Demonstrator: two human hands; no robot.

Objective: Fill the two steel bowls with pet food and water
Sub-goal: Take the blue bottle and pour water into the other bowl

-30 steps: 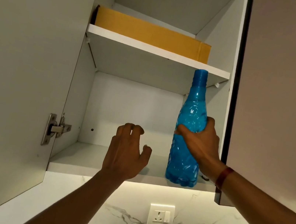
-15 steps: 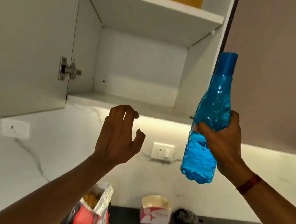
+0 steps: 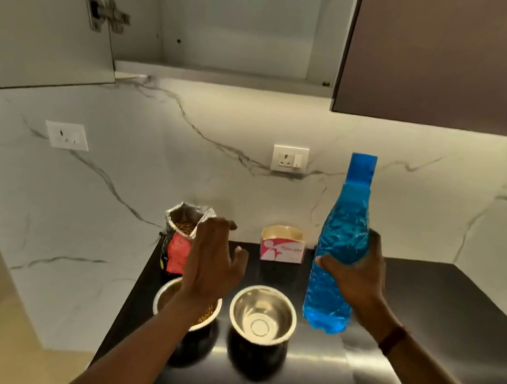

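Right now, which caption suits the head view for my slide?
Right hand grips blue plastic bottle beside empty steel bowl; left hand hovers over steel bowl of kibble.

Right hand (image 3: 356, 279) gripping upright blue bottle (image 3: 341, 239) just right of empty steel bowl (image 3: 263, 314), left hand (image 3: 212, 263) loose above kibble-filled bowl (image 3: 186, 305) left of it, open food bag (image 3: 183, 237) behind

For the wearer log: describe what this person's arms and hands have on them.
Both forearms are bare, with no sleeves in view. The right wrist wears a narrow dark red-brown band. The left hand and right hand show no gloves, and no rings or watch can be made out.
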